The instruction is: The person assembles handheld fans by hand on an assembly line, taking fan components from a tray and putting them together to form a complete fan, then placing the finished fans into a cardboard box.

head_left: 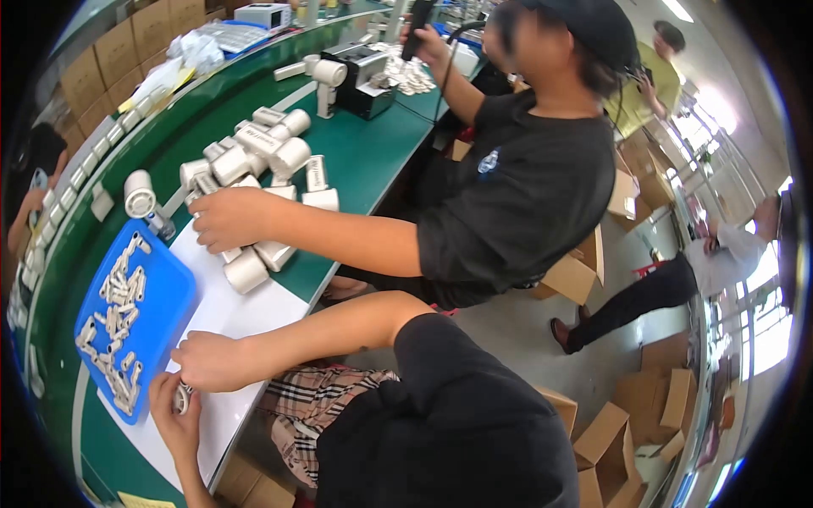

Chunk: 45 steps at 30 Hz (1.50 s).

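Observation:
My left hand point(174, 419) comes up from the lower edge, its fingers and thumb curled around a small whitish rounded part point(182, 396). Right above it, my right hand point(207, 360) is closed with its fingertips at the same part; what sits in those fingers is hidden. Both hands are over a white sheet point(224, 317) on the green bench. Beside them lies a blue tray point(174, 292) with several small off-white plastic pieces point(127, 288) in it. Farther off, a co-worker's hand point(229, 220) rests on a pile of off-white hair dryer bodies point(254, 148).
One hair dryer body point(140, 193) stands beyond the tray. The co-worker point(525, 169) sits close on my right, a black tool point(417, 30) in the other hand. A black box-shaped device point(364, 80) is farther along the bench. Open cardboard boxes point(610, 449) stand on the floor.

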Tool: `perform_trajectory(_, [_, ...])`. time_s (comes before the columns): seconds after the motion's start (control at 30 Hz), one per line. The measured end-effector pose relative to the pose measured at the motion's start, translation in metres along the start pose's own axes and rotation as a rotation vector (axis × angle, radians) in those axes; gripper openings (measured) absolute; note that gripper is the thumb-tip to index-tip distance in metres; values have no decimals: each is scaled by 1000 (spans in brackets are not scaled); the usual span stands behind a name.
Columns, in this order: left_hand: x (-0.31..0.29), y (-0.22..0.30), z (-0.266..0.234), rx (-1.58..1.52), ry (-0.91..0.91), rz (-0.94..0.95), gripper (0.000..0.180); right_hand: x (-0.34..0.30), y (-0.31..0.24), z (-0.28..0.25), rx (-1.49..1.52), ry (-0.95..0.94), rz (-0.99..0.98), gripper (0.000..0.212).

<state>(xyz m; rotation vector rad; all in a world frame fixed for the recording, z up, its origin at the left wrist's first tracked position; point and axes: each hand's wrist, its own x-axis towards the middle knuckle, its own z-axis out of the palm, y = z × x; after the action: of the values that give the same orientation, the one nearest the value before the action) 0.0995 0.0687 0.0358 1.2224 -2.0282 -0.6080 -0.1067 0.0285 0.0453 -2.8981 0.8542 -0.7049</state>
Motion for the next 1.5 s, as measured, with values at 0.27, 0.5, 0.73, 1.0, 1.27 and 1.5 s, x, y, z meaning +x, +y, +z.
perform_trajectory(0.27, [-5, -6, 4, 156, 70, 56, 43, 3, 26, 20, 313, 116, 47, 17])
perform_trajectory(0.5, [-27, 38, 8, 339, 65, 92, 32, -18, 25, 46, 440, 18, -36, 50])
perform_trajectory(0.73, [-5, 32, 25, 237, 47, -36, 34, -25, 41, 20, 608, -113, 20, 47])
perform_trajectory(1.0, [-11, 47, 19, 386, -2, -213, 46, -35, 17, 22, 469, -52, -37, 60])
perform_trajectory(1.27, [-4, 50, 19, 304, 47, -362, 40, -23, 18, 19, 699, -82, 207, 49])
perform_trajectory(1.5, [1, 60, -3, 159, 72, -344, 43, -13, 21, -14, 823, 211, 266, 74])
